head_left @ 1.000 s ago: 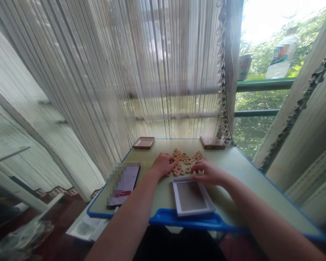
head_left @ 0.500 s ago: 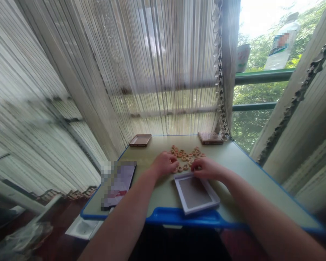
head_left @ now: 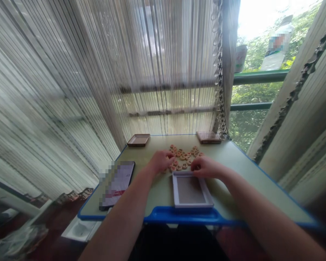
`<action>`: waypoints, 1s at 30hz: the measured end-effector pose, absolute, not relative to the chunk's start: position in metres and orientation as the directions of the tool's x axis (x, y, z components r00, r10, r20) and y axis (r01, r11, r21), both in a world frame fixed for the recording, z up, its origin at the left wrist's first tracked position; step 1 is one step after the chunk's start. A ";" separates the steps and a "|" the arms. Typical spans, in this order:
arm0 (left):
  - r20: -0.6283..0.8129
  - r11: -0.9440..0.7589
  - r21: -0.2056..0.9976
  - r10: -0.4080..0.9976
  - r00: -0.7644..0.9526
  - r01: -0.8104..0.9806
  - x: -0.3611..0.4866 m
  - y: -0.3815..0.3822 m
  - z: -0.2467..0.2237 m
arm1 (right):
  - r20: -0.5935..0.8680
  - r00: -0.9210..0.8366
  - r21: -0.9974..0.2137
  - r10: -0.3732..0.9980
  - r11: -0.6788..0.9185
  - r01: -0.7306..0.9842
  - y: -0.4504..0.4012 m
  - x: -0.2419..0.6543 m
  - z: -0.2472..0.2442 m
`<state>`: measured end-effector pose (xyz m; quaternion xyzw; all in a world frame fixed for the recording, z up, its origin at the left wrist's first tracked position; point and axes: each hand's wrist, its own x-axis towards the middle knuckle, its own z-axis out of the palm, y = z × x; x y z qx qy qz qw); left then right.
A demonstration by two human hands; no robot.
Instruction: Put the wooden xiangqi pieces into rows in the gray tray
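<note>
Round wooden xiangqi pieces (head_left: 183, 157) with red and dark characters lie grouped in the middle of the table, several of them in a curved row at the near side. My left hand (head_left: 161, 161) is at the left edge of the group, its fingers bent in beside the pieces. On the other side, my right hand (head_left: 206, 167) has its fingers curled together just above the far right corner of a shallow white box (head_left: 175, 190). Whatever either hand's fingertips hold is hidden or too small to make out. The box lies open side up with a brownish bottom.
A tablet-like device (head_left: 118, 185) lies at the left. A shallow tray (head_left: 138, 140) stands at the back left corner, a flat brown box (head_left: 208, 137) at the back right. The table has a blue rim (head_left: 149, 218); string curtains (head_left: 163, 72) hang behind it.
The white box has turned from slanted to nearly straight. My left hand has drawn slightly away from the near row, showing more pieces there. My right hand stays by the box's far edge.
</note>
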<state>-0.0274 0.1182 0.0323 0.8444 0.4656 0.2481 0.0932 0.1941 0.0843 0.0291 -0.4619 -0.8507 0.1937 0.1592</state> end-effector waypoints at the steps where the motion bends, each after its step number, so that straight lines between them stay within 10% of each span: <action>1: 0.341 -0.541 0.384 0.836 0.429 0.748 -0.029 0.119 0.033 | 0.087 -0.519 -0.468 0.850 0.495 0.732 0.084 0.194 0.030; 12: 0.197 -0.515 0.501 0.851 0.488 0.696 -0.028 0.115 0.029 | 0.026 -0.569 -0.471 0.822 0.512 0.718 0.080 0.199 0.031; 20: 0.251 -0.573 0.431 0.818 0.517 0.697 -0.022 0.114 0.025 | 0.362 -0.285 -0.411 0.887 0.427 0.805 0.096 0.198 0.019; 30: 0.351 -0.468 0.276 0.862 0.365 0.840 -0.029 0.126 0.023 | 0.164 -0.626 -0.390 0.762 0.633 0.669 0.079 0.195 0.028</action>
